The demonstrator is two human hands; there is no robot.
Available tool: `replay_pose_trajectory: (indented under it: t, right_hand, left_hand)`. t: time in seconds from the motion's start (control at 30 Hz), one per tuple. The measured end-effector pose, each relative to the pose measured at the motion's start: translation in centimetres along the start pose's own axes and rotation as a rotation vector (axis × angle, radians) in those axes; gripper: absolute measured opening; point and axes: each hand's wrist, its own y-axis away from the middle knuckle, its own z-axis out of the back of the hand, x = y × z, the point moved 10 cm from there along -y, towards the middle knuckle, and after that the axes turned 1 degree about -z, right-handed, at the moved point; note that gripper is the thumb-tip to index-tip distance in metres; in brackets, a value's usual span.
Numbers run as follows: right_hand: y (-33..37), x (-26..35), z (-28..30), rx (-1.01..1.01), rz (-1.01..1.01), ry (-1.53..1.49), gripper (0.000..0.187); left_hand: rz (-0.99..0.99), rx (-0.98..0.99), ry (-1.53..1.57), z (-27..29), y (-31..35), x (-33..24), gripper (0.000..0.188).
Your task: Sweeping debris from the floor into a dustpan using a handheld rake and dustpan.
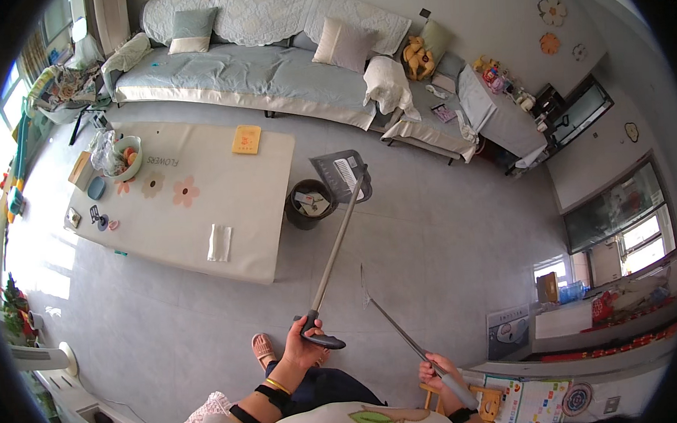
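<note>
My left hand (303, 347) is closed round the dark grip of a long-handled dustpan (335, 173). Its pole slants away from me, and the grey pan is up beside the rim of a black trash bin (302, 216). Pale litter lies inside the bin; whether the pan touches the rim I cannot tell. In my right hand (440, 370) is the grey handle of a long thin tool, seemingly a broom (400, 330). Its far end (366, 293) looks narrow and wispy over the floor, seen almost edge-on.
Left of the bin stands a low table (238, 188) with a cream cloth, a fruit bowl (127, 159), a yellow square item (246, 140) and a white packet (219, 243). A long sofa (247, 74) lines the far wall. Grey tiled floor (446, 229) extends rightward.
</note>
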Motion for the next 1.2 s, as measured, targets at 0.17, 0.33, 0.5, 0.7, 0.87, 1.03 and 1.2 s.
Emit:
replay_pose_trajectory:
  t: [0.17, 0.33, 0.5, 0.7, 0.87, 1.03, 1.2]
  right_hand:
    - [-0.1, 0.1, 0.5, 0.010, 0.008, -0.007, 0.012]
    - [0.0, -0.4, 0.4, 0.035, -0.024, 0.000, 0.008]
    - [-0.3, -0.4, 0.6, 0.077, -0.003, -0.015, 0.008]
    - [-0.6, 0.6, 0.5, 0.047, 0.058, -0.101, 0.015]
    - [-0.3, 2.3, 0.2, 0.122, 0.147, -0.137, 0.022]
    - [1.1, 4.6, 0.4, 0.114, 0.251, -0.188, 0.019]
    - [3.9, 5.3, 0.8, 0.125, 0.296, -0.092, 0.010]
  left_hand:
    - [0.046, 0.009, -0.010, 1.3, 0.2, -0.2, 0.024]
    - [-0.060, 0.009, 0.002, 2.7, -2.6, -3.0, 0.023]
    - [-0.064, 0.039, -0.026, 2.0, -1.5, -2.8, 0.024]
    - [-0.174, 0.039, -0.340, -2.0, 1.7, -4.3, 0.028]
    - [-0.287, -0.108, -0.906, -9.3, 6.2, -3.5, 0.043]
    - [-0.087, 0.019, -1.227, -10.5, 2.7, 2.2, 0.042]
    - [0.050, 0.074, -1.643, -2.1, -5.0, 6.2, 0.042]
